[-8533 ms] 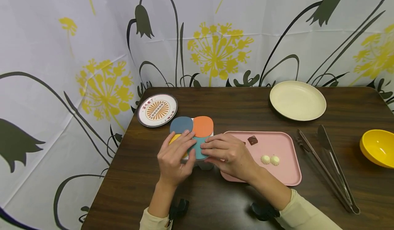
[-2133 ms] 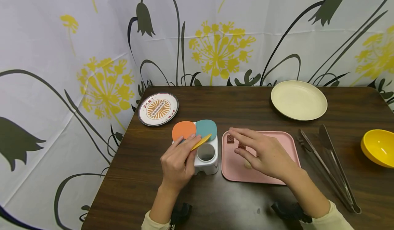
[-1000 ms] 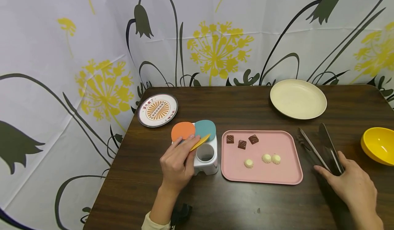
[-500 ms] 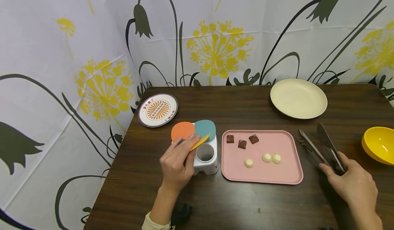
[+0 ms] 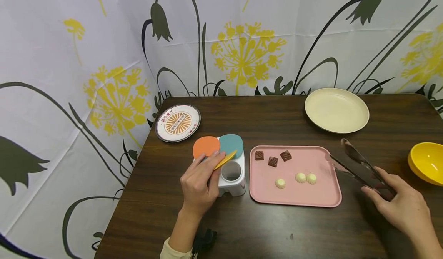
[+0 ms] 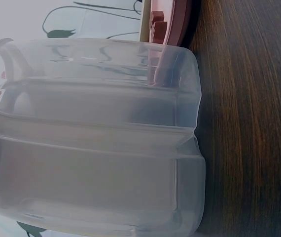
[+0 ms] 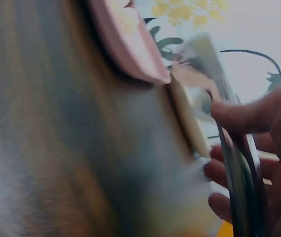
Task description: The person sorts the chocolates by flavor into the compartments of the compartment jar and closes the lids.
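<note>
In the head view, my left hand (image 5: 199, 184) holds a yellow lid (image 5: 226, 159) tilted up over a container (image 5: 234, 190). Orange (image 5: 206, 146) and teal (image 5: 232, 145) lids cover its rear compartments, while the front right compartment stands uncovered. My left fingers mostly hide the remaining compartment. The left wrist view shows the translucent container wall (image 6: 96, 173) close up. My right hand (image 5: 403, 205) grips metal tongs (image 5: 353, 153), their ends apart over the right edge of a pink tray (image 5: 294, 195). On the tray lie dark chocolates (image 5: 273, 161) and cream-coloured sweets (image 5: 280, 183).
A patterned plate (image 5: 178, 123) sits at the back left of the dark wooden table (image 5: 263, 232). At the back right is a cream plate (image 5: 337, 111). A yellow bowl (image 5: 427, 162) stands near the right edge, beyond my right hand.
The lids have changed position between the oldest frame and the later ones, and the yellow one is lifted. My right hand moved to the tongs, picked them up and brought them left toward the tray.
</note>
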Tool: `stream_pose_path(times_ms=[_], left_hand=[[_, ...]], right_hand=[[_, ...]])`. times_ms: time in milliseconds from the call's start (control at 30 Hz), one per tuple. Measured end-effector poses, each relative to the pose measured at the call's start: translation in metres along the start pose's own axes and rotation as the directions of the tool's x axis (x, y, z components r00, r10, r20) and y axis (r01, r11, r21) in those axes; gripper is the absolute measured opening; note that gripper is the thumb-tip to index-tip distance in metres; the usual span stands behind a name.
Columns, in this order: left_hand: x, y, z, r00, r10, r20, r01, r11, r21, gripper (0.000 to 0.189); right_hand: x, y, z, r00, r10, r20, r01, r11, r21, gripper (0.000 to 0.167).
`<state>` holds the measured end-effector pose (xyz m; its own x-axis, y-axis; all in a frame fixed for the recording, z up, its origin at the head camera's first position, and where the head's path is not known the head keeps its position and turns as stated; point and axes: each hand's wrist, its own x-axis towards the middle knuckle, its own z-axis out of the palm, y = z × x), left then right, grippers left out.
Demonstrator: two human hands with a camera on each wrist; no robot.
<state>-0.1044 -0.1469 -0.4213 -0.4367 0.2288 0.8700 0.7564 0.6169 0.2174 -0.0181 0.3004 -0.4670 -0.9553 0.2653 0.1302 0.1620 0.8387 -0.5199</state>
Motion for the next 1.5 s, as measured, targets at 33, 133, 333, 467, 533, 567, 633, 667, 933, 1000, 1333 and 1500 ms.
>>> stream_pose_path(times_ms=[33, 133, 333, 467, 533, 567, 633, 667, 933, 1000, 1333, 1500], left_hand=[[0.0, 0.0, 0.0, 1.0, -0.001, 0.001, 0.001, 1.0, 0.0, 0.027], [0.0, 0.0, 0.0, 1.0, -0.003, 0.003, 0.003, 1.0, 0.0, 0.027], [0.0, 0.0, 0.001, 1.0, 0.007, -0.003, -0.007, 1.0, 0.004, 0.027], [0.0, 0.001, 0.0, 1.0, 0.014, -0.009, -0.014, 1.0, 0.004, 0.027], [0.0, 0.001, 0.001, 1.0, 0.013, -0.01, -0.013, 1.0, 0.002, 0.027], [0.0, 0.001, 0.001, 1.0, 0.012, -0.009, -0.012, 1.0, 0.001, 0.027], [0.0, 0.001, 0.001, 1.0, 0.009, -0.005, -0.009, 1.0, 0.0, 0.027], [0.0, 0.001, 0.001, 1.0, 0.008, -0.005, -0.008, 1.0, 0.0, 0.028], [-0.001, 0.0, 0.0, 1.0, 0.013, -0.01, -0.013, 1.0, 0.003, 0.027], [-0.001, 0.0, 0.0, 1.0, 0.011, -0.009, -0.011, 1.0, 0.004, 0.027], [0.0, 0.0, 0.0, 1.0, 0.003, -0.006, -0.003, 1.0, 0.0, 0.027], [0.0, 0.0, 0.0, 1.0, 0.009, -0.009, -0.009, 1.0, 0.004, 0.027]], right_hand=[[0.0, -0.001, -0.001, 0.999, -0.04, -0.002, 0.041, 0.999, 0.009, 0.069], [0.001, -0.004, -0.002, 0.989, -0.151, 0.0, 0.151, 0.988, 0.042, 0.068], [0.002, -0.009, 0.0, 0.95, -0.309, 0.049, 0.304, 0.949, 0.087, 0.065], [0.0, -0.011, 0.002, 0.932, -0.357, 0.071, 0.35, 0.932, 0.09, 0.063], [-0.002, -0.012, 0.004, 0.927, -0.368, 0.071, 0.362, 0.928, 0.093, 0.062], [-0.002, -0.012, 0.005, 0.926, -0.371, 0.074, 0.364, 0.926, 0.095, 0.062], [-0.003, -0.012, 0.006, 0.925, -0.371, 0.077, 0.364, 0.927, 0.093, 0.061], [-0.003, -0.012, 0.007, 0.926, -0.369, 0.08, 0.362, 0.928, 0.089, 0.06], [-0.002, -0.012, 0.008, 0.935, -0.343, 0.089, 0.335, 0.937, 0.096, 0.058], [-0.003, -0.013, 0.008, 0.94, -0.327, 0.099, 0.317, 0.943, 0.105, 0.056], [-0.003, -0.014, 0.006, 0.944, -0.315, 0.099, 0.31, 0.948, 0.064, 0.048], [-0.004, -0.011, 0.007, 0.942, -0.33, 0.056, 0.327, 0.943, 0.051, 0.048]])
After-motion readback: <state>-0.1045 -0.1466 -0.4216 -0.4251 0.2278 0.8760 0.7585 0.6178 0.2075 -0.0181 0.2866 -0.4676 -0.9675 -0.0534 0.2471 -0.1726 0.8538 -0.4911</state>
